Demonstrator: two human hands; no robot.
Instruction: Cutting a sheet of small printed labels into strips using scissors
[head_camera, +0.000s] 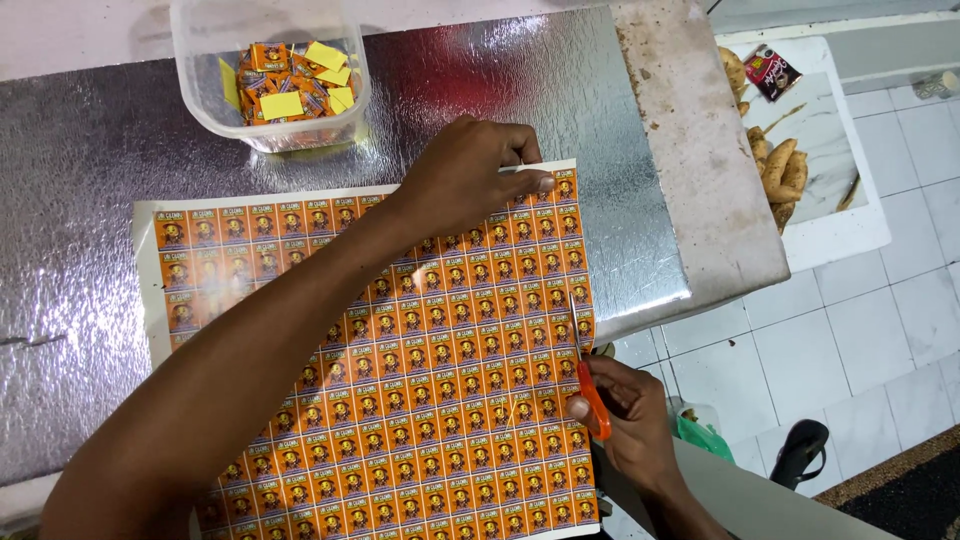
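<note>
The sheet (430, 370) of small orange labels lies flat on the foil-covered table (90, 170), its long axis running from the near edge away toward the tub (268, 70), slightly slanted to the right at the far end. Its near part hangs over the table's front edge. The left hand (470, 175) reaches across the sheet and presses down on its far right corner, fingers flat and pointing right, gripping nothing. The right hand (625, 420) is clenched around the orange handles of the scissors (585, 375), which stand along the sheet's right side. The blades point away from the person, up along the last column of labels, in line with the sheet's long axis. How far the blades are parted is hard to tell.

The clear tub at the table's far side holds loose cut labels, orange and yellow. On the floor to the right, a white board (840, 200) carries pieces of root.
</note>
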